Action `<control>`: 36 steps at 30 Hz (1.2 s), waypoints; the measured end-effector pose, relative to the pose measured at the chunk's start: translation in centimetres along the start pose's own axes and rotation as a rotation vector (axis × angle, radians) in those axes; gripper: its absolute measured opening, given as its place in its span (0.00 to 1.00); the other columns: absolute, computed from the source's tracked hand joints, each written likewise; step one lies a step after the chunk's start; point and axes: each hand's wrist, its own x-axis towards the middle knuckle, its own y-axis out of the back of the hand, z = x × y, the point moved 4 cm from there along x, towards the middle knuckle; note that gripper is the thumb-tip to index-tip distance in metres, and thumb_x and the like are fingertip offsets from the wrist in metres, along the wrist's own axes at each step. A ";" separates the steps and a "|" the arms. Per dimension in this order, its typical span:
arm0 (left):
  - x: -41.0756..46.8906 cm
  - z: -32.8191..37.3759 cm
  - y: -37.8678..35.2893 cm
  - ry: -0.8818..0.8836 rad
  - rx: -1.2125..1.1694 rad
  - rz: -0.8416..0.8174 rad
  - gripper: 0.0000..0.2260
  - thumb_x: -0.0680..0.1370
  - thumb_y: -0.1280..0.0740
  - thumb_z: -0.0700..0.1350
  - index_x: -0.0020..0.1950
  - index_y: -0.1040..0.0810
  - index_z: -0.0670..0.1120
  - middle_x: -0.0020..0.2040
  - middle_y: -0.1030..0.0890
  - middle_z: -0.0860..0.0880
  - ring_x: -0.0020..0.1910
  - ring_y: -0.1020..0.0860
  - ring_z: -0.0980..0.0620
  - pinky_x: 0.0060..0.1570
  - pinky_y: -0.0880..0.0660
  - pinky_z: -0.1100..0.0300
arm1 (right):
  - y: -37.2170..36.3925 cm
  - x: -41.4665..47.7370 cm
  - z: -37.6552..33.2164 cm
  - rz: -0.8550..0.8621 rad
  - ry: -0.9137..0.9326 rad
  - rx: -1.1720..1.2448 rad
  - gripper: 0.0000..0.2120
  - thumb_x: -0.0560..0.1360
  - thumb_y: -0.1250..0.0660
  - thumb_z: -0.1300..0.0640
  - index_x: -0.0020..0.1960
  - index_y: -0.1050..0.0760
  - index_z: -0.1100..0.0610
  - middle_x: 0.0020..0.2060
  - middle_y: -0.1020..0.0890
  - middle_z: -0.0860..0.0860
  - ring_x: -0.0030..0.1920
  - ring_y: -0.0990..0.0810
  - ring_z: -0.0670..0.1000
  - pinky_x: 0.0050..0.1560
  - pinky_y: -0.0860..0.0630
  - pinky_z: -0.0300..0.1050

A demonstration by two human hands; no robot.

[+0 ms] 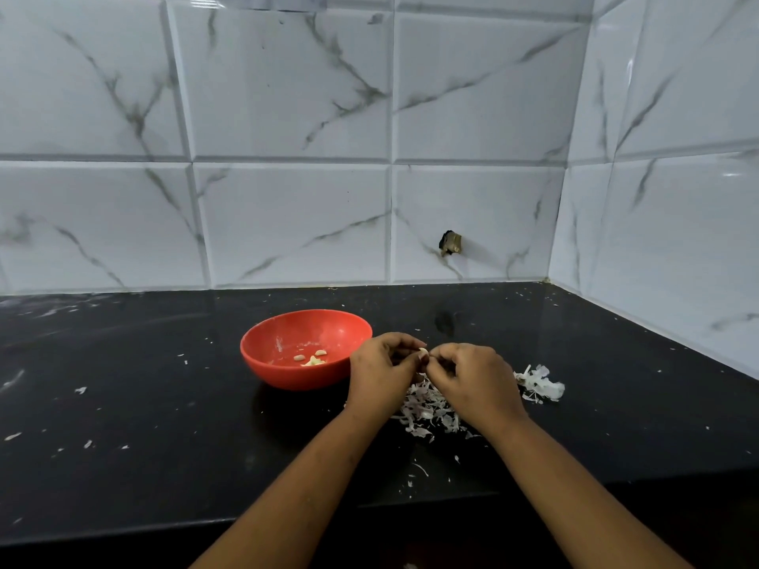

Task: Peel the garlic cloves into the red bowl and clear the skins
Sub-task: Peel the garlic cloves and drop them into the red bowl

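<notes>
Left hand (380, 369) and right hand (472, 375) pinch garlic clove (423, 354) — mostly hidden.

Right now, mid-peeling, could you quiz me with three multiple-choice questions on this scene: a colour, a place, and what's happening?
1. What colour is the bowl? A) red B) blue C) white
2. Where does the pile of skins lie? A) in the bowl B) on the counter, right of the bowl C) stuck to the tiles
3. What are the left hand and right hand doing? A) pinching one garlic clove between them B) lying flat C) lifting the bowl

Answers: 1 A, its wall is plainly red; 2 B, the shreds sit on the black top under the wrists; 3 A, both sets of fingertips meet on the clove.
</notes>
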 end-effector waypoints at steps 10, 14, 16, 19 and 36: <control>0.0 -0.1 -0.1 0.046 -0.069 -0.028 0.08 0.75 0.34 0.30 0.44 0.23 0.43 0.39 0.18 0.44 0.33 0.20 0.54 0.36 0.21 0.60 | -0.1 0.2 0.5 0.007 -0.040 0.128 0.09 0.73 0.33 0.48 0.40 0.18 0.50 0.30 0.19 0.46 0.33 0.21 0.46 0.36 0.25 0.43; 0.0 -0.1 -0.1 0.017 -0.063 -0.032 0.08 0.75 0.33 0.31 0.44 0.19 0.44 0.40 0.17 0.45 0.36 0.18 0.53 0.38 0.20 0.61 | -0.4 0.3 0.8 0.017 -0.053 0.215 0.07 0.72 0.32 0.49 0.38 0.19 0.50 0.30 0.19 0.46 0.31 0.22 0.46 0.36 0.23 0.47; 0.0 0.0 -0.3 -0.008 -0.021 -0.051 0.08 0.75 0.32 0.33 0.45 0.17 0.45 0.41 0.16 0.46 0.38 0.17 0.54 0.39 0.21 0.64 | -0.5 0.5 1.0 0.036 -0.069 0.285 0.06 0.72 0.32 0.51 0.39 0.18 0.50 0.30 0.19 0.46 0.31 0.21 0.46 0.36 0.22 0.48; 0.1 0.0 -0.2 0.001 -0.037 -0.035 0.10 0.75 0.33 0.32 0.43 0.17 0.47 0.40 0.16 0.44 0.36 0.18 0.51 0.40 0.19 0.58 | -0.6 0.5 1.0 0.042 -0.060 0.345 0.06 0.72 0.33 0.53 0.38 0.19 0.48 0.29 0.19 0.46 0.30 0.22 0.47 0.35 0.22 0.49; 0.0 0.2 0.0 0.016 -0.107 -0.026 0.11 0.75 0.31 0.33 0.42 0.19 0.49 0.35 0.18 0.49 0.29 0.23 0.53 0.36 0.22 0.56 | -0.2 0.8 1.5 0.069 -0.146 0.608 0.09 0.74 0.31 0.64 0.48 0.19 0.50 0.39 0.17 0.46 0.37 0.19 0.42 0.37 0.21 0.37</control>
